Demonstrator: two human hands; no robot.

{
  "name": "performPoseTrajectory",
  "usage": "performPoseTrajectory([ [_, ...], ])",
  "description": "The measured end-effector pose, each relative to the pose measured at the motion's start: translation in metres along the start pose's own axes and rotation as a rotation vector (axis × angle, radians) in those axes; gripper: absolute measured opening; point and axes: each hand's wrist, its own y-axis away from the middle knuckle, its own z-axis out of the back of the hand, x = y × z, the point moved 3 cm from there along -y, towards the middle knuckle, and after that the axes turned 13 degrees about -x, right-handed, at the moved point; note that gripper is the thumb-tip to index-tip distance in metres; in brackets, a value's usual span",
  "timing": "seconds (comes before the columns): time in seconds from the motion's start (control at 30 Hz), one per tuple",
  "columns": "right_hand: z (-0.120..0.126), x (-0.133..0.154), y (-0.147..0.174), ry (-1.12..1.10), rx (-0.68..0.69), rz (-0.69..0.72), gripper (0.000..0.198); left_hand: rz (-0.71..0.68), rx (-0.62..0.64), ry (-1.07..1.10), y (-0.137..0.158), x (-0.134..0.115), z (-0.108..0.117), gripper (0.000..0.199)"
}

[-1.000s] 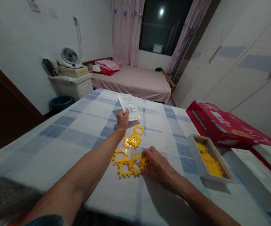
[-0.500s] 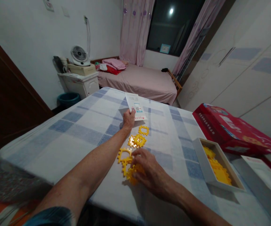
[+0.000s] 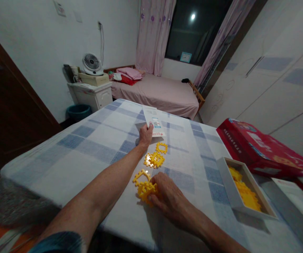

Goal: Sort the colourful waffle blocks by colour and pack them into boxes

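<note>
At the middle of the table, my left hand [image 3: 145, 135] is closed on the near left edge of a white printed sheet [image 3: 155, 121] that has a QR code on it. Nearer to me, my right hand [image 3: 168, 195] curls round yellow notched plastic building pieces [image 3: 146, 191], with thumb and fingers pinching them; the palm side is hidden. A yellow piece with a rounded opening [image 3: 141, 175] lies just beyond them, touching or overlapping. Between the two hands rest a yellow square frame [image 3: 161, 148] and a small overlapping group of yellow pieces [image 3: 154, 160].
An open white box [image 3: 221, 170] holding more yellow pieces [image 3: 246, 193] stands at the right. Behind it lies a large red box [image 3: 262, 147], with a white box lid [image 3: 296, 203] in front. A checked cloth [image 3: 88, 149] covers the table; a bed [image 3: 162, 89] is beyond.
My right hand has closed on the near yellow pieces, which are now bunched together under its fingers. My left hand still holds the sheet. The view has shifted slightly.
</note>
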Motion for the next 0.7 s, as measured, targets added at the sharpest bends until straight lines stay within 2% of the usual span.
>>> performPoseTrajectory([
  [0.13, -0.008, 0.005, -0.014, 0.074, -0.097, 0.072, 0.013, 0.002, -0.001, 0.0, -0.001, 0.002, 0.0, 0.021],
  [0.27, -0.013, 0.007, -0.024, 0.137, -0.126, 0.049, 0.016, 0.021, 0.008, 0.02, 0.0, 0.001, 0.001, 0.023],
  [0.43, -0.02, 0.008, -0.023, 0.047, -0.182, 0.066, 0.026, 0.036, 0.04, 0.038, 0.002, -0.002, 0.004, 0.023],
  [0.53, -0.023, 0.008, -0.023, -0.044, -0.209, 0.075, 0.039, 0.034, 0.018, -0.024, 0.001, -0.003, 0.007, 0.022],
  [0.63, -0.008, 0.01, -0.016, -0.154, -0.27, 0.118, 0.059, 0.032, 0.023, -0.06, 0.002, -0.007, 0.008, 0.021],
  [0.7, 0.019, 0.005, -0.004, -0.235, -0.334, 0.107, 0.061, 0.041, 0.018, -0.065, 0.004, -0.01, 0.008, 0.02],
])
